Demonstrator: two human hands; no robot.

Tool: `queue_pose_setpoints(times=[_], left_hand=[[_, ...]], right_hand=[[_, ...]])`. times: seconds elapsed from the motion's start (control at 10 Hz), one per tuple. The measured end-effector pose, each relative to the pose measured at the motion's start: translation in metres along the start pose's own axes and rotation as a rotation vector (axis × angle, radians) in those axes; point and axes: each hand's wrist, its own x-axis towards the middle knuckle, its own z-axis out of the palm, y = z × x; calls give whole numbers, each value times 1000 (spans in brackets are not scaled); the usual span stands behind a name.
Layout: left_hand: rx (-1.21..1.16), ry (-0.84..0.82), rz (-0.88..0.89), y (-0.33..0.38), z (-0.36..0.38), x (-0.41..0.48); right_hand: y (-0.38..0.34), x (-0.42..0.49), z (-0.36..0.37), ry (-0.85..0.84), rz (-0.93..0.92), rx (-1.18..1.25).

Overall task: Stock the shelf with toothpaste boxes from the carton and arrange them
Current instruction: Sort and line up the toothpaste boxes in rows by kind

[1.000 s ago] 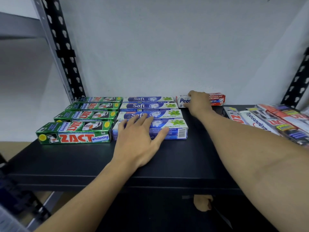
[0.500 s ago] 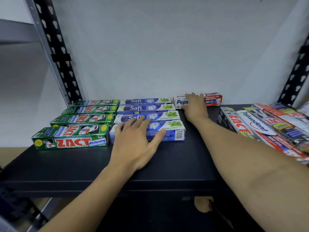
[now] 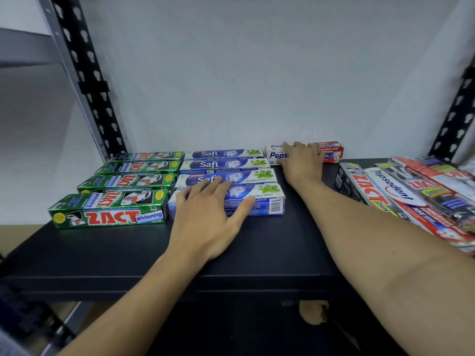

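Pressing Safi box (image 3: 267, 199), left hand (image 3: 208, 217); gripping Pepsodent box (image 3: 331, 151), right hand (image 3: 300, 165).

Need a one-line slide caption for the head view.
Left hand rests on the front Safi box; right hand holds a Pepsodent box at the back of the shelf.

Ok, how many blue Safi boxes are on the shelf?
4, in one column front to back: front Safi box under the left hand, second Safi box behind it, third Safi box, back Safi box by the wall. The pile at right could hide more.
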Motion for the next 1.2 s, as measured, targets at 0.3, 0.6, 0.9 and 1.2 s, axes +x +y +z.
queue_pose_setpoints(times=[0.3, 0.6, 0.9, 1.2], left_hand=[[8, 1, 3, -1, 0, 0], [1, 9, 6, -3, 1, 1], [-3, 0, -6, 1, -3, -2], [63, 72, 33, 7, -12, -10]], right_hand=[[1, 0, 2, 38, -14, -50], [2, 1, 5, 45, -13, -54], [5, -34, -19, 36, -122, -42], [16, -73, -127, -65, -267, 107]])
